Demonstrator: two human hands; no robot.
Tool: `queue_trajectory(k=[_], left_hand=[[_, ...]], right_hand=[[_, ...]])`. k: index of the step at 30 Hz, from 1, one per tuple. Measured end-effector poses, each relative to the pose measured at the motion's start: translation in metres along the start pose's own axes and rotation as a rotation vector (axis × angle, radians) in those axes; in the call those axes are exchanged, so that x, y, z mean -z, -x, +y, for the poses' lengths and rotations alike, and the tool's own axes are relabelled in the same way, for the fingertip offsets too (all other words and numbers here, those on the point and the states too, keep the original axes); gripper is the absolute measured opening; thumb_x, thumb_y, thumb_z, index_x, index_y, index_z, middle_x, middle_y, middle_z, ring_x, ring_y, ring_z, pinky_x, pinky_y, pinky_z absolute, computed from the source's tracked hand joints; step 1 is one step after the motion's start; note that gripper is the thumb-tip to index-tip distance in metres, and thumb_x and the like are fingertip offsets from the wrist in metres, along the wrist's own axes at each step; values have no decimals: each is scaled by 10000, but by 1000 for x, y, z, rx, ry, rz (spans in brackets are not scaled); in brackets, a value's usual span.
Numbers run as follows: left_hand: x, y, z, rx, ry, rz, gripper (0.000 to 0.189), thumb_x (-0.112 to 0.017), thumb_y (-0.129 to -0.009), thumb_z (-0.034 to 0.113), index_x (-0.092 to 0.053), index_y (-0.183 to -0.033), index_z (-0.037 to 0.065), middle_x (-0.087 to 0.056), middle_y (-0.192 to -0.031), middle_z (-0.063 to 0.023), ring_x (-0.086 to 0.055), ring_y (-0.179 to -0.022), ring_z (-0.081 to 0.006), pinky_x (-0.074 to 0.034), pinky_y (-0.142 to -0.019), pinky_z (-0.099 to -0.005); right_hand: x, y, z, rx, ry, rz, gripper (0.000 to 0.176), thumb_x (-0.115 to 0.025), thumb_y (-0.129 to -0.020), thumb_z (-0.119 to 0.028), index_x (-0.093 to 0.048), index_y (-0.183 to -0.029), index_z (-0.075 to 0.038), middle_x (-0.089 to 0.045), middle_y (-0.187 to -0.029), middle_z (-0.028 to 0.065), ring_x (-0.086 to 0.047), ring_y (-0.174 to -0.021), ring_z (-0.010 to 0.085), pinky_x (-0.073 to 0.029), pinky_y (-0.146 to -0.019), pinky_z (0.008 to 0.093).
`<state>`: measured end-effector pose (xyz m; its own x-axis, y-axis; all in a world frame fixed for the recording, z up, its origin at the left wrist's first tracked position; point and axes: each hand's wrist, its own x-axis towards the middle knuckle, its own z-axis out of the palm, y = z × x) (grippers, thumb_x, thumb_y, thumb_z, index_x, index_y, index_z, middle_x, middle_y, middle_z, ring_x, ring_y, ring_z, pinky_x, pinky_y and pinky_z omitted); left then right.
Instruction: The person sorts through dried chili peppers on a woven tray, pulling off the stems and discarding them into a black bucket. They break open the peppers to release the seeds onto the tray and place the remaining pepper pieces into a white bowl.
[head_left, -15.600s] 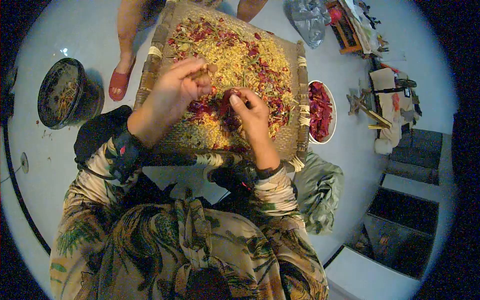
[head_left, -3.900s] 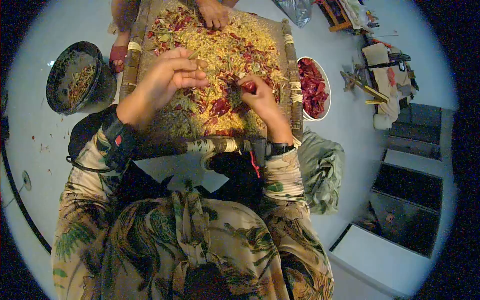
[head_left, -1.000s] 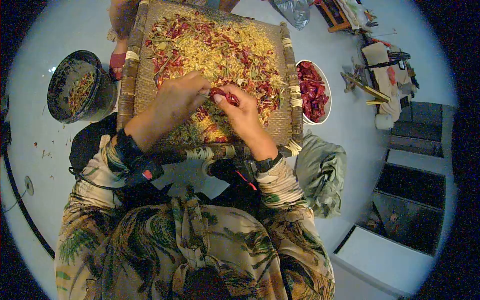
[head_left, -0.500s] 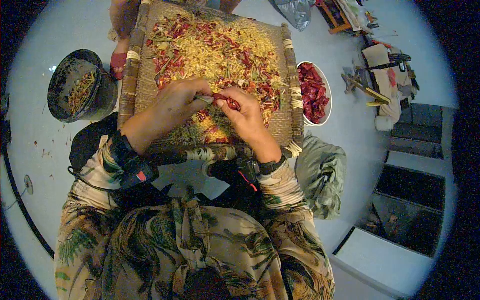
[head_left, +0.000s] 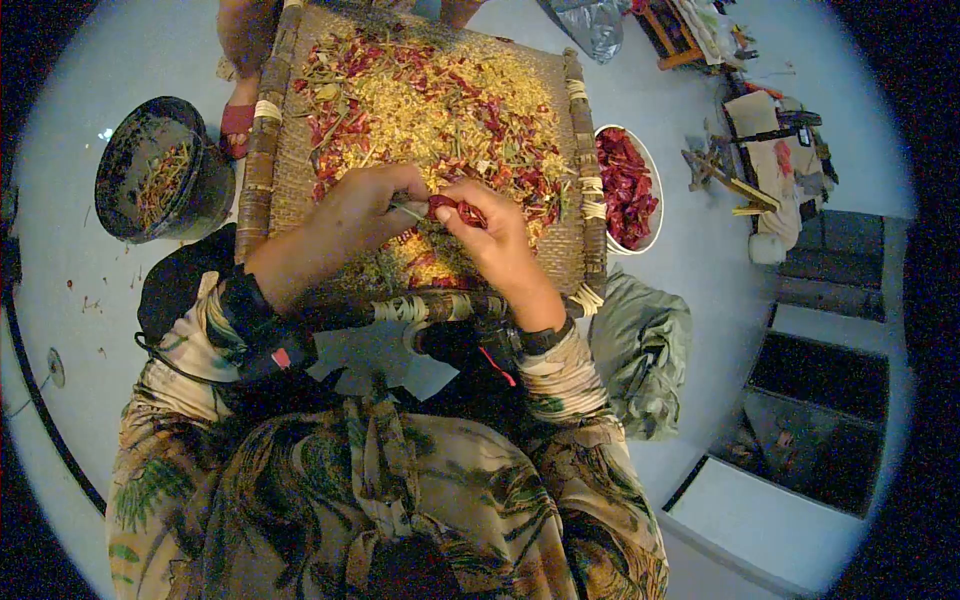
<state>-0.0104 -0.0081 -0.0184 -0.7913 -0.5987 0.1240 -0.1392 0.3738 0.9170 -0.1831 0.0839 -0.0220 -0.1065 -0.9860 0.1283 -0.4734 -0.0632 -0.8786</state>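
My right hand [head_left: 487, 232] is closed round a dried red chili pepper [head_left: 468, 212], thumb pressed on its near side. Beside it, my left hand [head_left: 355, 208] pinches a thin pale-green stem [head_left: 408, 210] at the chili's left end. The fingertips of the two hands are almost together. Both hands are just above a woven tray [head_left: 284, 190] with a wooden frame. Yellow seeds [head_left: 400, 95], torn red chili pieces [head_left: 345, 128] and stems are spread across it. How the left fingers close on the stem is partly hidden.
A black bucket [head_left: 215, 195] with stems inside stands left of the tray. On the right is a white bucket [head_left: 656, 215] of red chilies. A green-grey sack [head_left: 640, 350] lies near my right arm. Another person's leg and red shoe [head_left: 236, 125] show beyond the tray.
My left hand has turned slightly and dropped a little, so the stem shows thinner and at a new angle. The chili stays in my right hand, shifted slightly right.
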Motion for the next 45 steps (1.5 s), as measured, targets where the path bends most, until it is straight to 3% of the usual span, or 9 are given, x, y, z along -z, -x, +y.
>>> queue_trajectory(k=[4, 10, 13, 19, 25, 31, 37, 40, 45], left_hand=[[3, 3, 13, 70, -49, -58, 84, -520, -863, 113, -554, -875, 38, -545, -727, -41, -508, -686, -129, -416, -624, -307], [-4, 2, 4, 89, 220, 34, 84, -544, -857, 159, -561, -846, 77, -515, -680, 21, -485, -619, -78, -389, -543, -248], [2, -1, 8, 311, 477, -30, 58, -563, -840, 100, -569, -822, 46, -499, -642, 9, -456, -540, -62, -366, -467, -226], [4, 0, 16, 477, 960, -95, 75, -557, -831, 102, -545, -877, 44, -431, -598, 38, -358, -460, -46, -288, -423, -196], [-1, 3, 10, 466, 1235, -186, 64, -552, -845, 109, -543, -872, 52, -406, -591, 56, -329, -455, -32, -271, -422, -194], [0, -2, 6, 425, 1024, -109, 70, -555, -851, 130, -551, -869, 62, -406, -596, 60, -335, -475, -29, -270, -433, -197], [14, -7, -21, 407, 993, 2, 60, -539, -873, 163, -530, -859, 106, -434, -622, 73, -373, -486, -27, -295, -431, -178], [24, -7, -17, 299, 1116, -8, 55, -547, -869, 159, -521, -860, 112, -432, -615, 77, -385, -495, -33, -313, -440, -186], [15, -10, -6, 319, 980, 39, 86, -544, -871, 176, -525, -901, 98, -483, -694, 60, -441, -591, -51, -362, -517, -196]], right_hand=[[2, 1, -9, -57, -10, -6, 162, -636, -792, -116, -597, -889, 9, -603, -765, 81, -568, -733, 157, -447, -663, 278], [3, 3, -4, -161, -138, -15, 180, -655, -792, -142, -608, -907, -11, -605, -770, 27, -548, -713, 100, -438, -643, 254], [7, 4, 1, -304, -373, -78, 189, -666, -791, -154, -619, -925, -29, -603, -768, -2, -536, -682, 72, -436, -633, 235], [4, 5, -1, -332, -681, -59, 197, -670, -774, -101, -614, -944, -18, -613, -780, 5, -557, -676, 81, -454, -624, 222], [3, 8, 1, -334, -953, -98, 247, -678, -772, -123, -590, -973, -11, -613, -787, 30, -576, -692, 108, -472, -618, 240], [9, 2, 9, -364, -759, -86, 198, -665, -788, -139, -599, -943, -36, -602, -763, 9, -551, -652, 95, -456, -598, 230], [23, -7, 19, -336, -542, 124, 185, -659, -800, -146, -592, -922, -24, -606, -797, 43, -515, -610, 108, -435, -565, 244], [40, -8, 21, -413, -751, 204, 165, -612, -836, -122, -576, -974, -39, -617, -849, 62, -524, -646, 115, -463, -610, 268], [49, -12, 19, -265, -798, 157, 161, -569, -859, -102, -568, -1008, -40, -604, -951, 93, -542, -753, 112, -490, -695, 316]])
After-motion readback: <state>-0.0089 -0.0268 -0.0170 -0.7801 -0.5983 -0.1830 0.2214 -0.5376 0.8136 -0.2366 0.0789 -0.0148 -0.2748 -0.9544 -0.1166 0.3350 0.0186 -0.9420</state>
